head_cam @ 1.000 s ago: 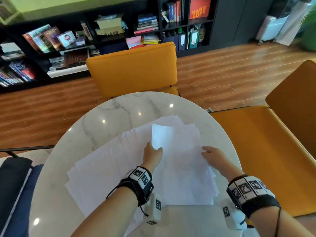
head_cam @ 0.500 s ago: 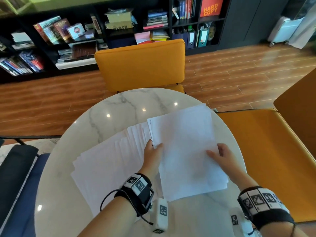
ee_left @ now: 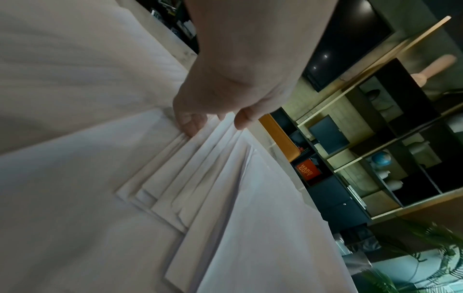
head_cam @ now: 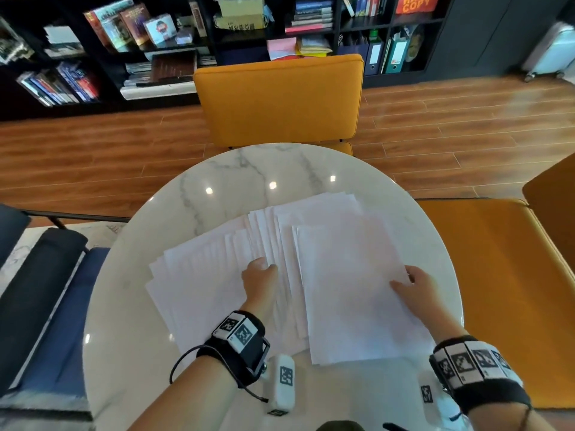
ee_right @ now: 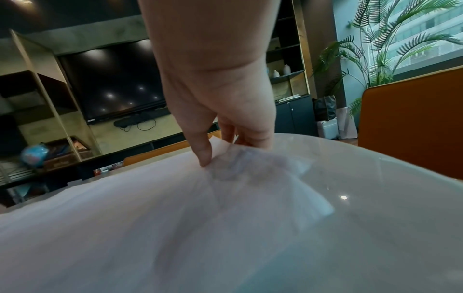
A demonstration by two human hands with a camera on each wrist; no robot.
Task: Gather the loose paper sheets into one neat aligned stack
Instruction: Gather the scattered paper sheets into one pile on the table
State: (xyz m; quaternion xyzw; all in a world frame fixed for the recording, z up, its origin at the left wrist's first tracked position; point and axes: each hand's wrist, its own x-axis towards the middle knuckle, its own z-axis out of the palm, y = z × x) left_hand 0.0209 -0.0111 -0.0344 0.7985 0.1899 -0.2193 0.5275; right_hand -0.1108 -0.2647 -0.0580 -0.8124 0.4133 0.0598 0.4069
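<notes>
Many white paper sheets [head_cam: 202,275] lie fanned across the round marble table [head_cam: 236,181]. On their right part rests a squarer top bundle [head_cam: 348,290]. My left hand [head_cam: 259,273] is on the fan just left of that bundle, fingers bent down. In the left wrist view sheet edges [ee_left: 200,168] run between thumb and forefinger of the left hand [ee_left: 218,121]. My right hand [head_cam: 407,283] pinches the bundle's right edge. The right wrist view shows the right hand [ee_right: 218,156] with its thumb on top of the bundle [ee_right: 150,198] and fingers beneath it.
A yellow chair [head_cam: 280,101] stands at the table's far side and another yellow seat [head_cam: 497,275] at the right. A dark blue seat [head_cam: 46,306] is at the left. Bookshelves [head_cam: 155,42] line the back wall. Bare marble [ee_right: 375,188] lies right of the papers.
The bundle that both hands held raised now lies flat on the right of the fan. My left hand has left its left edge and moved onto the fanned sheets.
</notes>
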